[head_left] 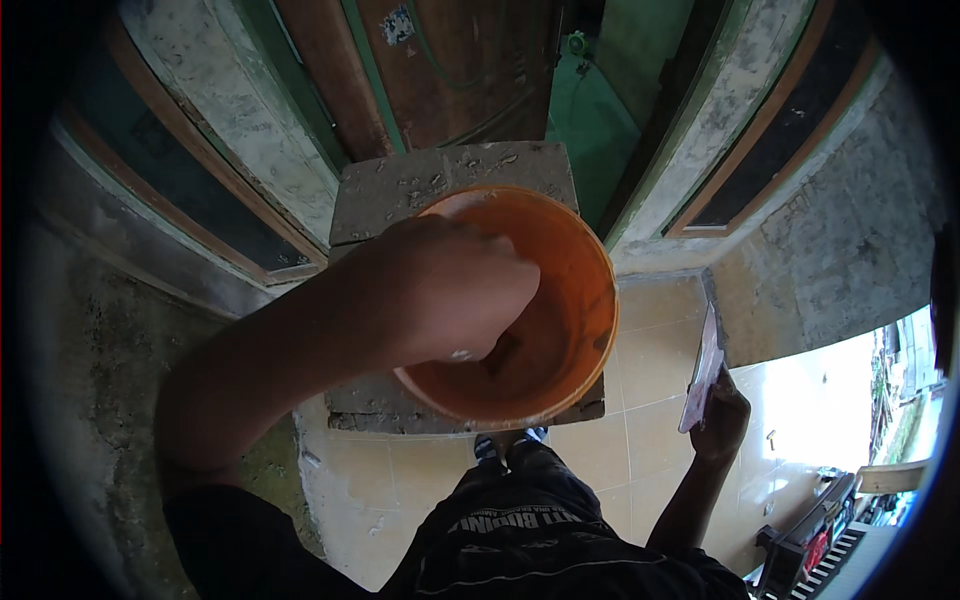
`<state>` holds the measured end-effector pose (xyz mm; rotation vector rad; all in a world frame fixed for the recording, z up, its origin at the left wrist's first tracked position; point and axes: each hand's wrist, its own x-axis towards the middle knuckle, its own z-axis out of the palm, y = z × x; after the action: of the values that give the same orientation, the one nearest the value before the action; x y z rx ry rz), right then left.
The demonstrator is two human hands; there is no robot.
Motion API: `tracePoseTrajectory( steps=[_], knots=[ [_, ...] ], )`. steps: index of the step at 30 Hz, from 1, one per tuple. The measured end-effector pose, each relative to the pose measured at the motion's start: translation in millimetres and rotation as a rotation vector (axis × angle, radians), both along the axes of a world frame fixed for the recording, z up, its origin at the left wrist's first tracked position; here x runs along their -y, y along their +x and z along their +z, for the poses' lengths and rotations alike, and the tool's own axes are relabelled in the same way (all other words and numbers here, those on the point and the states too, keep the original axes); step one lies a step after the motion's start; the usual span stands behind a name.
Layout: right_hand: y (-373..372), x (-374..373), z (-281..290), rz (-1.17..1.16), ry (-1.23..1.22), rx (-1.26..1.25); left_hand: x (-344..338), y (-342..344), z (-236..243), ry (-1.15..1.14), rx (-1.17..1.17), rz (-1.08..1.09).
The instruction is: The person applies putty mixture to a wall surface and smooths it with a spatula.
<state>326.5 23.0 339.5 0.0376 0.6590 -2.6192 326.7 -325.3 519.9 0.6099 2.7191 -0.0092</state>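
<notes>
My left hand [465, 285] reaches over an orange bucket [585, 300], its knuckles bent and fingers curled down inside the rim. What it grips, if anything, is hidden beneath the hand; a dark brownish patch shows on the bucket's floor just below it. The bucket stands on a rough, worn wooden stand [455, 170]. Out to the right, my right hand [722, 415] is closed on the lower edge of a thin, flat, pale pinkish panel [704, 370], held upright and nearly edge-on, away from the bucket.
Behind the stand are a brown wooden door [465, 70] and a green-floored doorway [590, 130]. Framed windows flank it in worn walls. Below lie beige floor tiles [650, 350]. A keyboard instrument [830, 560] stands at the lower right. A low grey wall [840, 270] juts in at the right.
</notes>
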Motion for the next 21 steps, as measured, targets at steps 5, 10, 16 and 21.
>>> tracePoseTrajectory(
  steps=[5,10,16,21],
  knots=[
    [-26.8,-7.4,-15.9,0.020,0.095,0.049,2.1,-8.1,-0.9,0.037,0.057,0.026],
    [-54.3,0.1,-14.6,0.151,0.045,0.067,6.7,-18.5,-0.2,0.154,0.170,0.225],
    [-62.9,24.1,19.0,-0.012,0.048,0.245,27.1,-12.8,27.4,0.025,0.271,0.547],
    [-67.2,3.9,4.6,0.058,0.068,0.147,53.6,29.6,33.7,0.427,-0.122,0.393]
  ],
)
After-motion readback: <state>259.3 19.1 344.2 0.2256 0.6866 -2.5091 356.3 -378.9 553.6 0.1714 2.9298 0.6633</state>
